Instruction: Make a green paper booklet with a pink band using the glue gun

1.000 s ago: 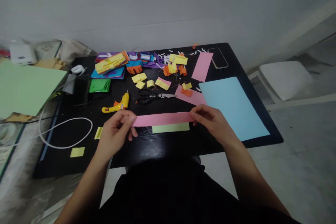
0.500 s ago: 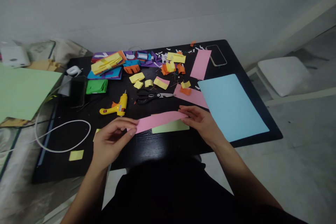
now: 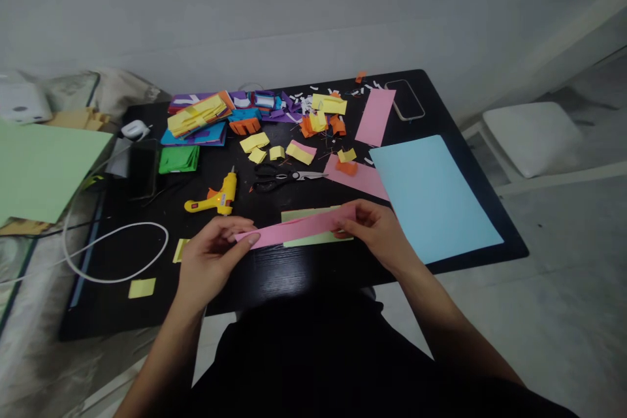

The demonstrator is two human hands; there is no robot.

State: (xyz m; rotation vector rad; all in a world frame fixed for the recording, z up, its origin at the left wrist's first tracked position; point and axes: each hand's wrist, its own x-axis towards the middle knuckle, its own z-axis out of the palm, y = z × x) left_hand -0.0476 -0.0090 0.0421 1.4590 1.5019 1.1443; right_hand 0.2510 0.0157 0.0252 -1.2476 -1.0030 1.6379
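Between my hands a long pink paper strip (image 3: pixel 294 227) is held level, just above the table's near side. My left hand (image 3: pixel 210 255) pinches its left end, thumb on top. At the other end, my right hand (image 3: pixel 375 228) grips the strip between thumb and fingers. Under the strip lies a pale green paper piece (image 3: pixel 318 239), partly covered by it. Scissors (image 3: pixel 289 176) with black handles lie beyond, blades pointing right. A yellow glue gun (image 3: pixel 218 197) rests just past my left hand.
At right lies a large light blue sheet (image 3: pixel 434 199). Pink paper (image 3: pixel 376 117) and a phone (image 3: pixel 405 101) are behind it. Folded yellow paper (image 3: pixel 200 115), green paper (image 3: pixel 179 159) and cut scraps cover the back. A white cable (image 3: pixel 122 228) loops at left.
My right hand has shifted its grip on the strip's right end, with the thumb now in front. The strip looks flatter and more turned toward me.
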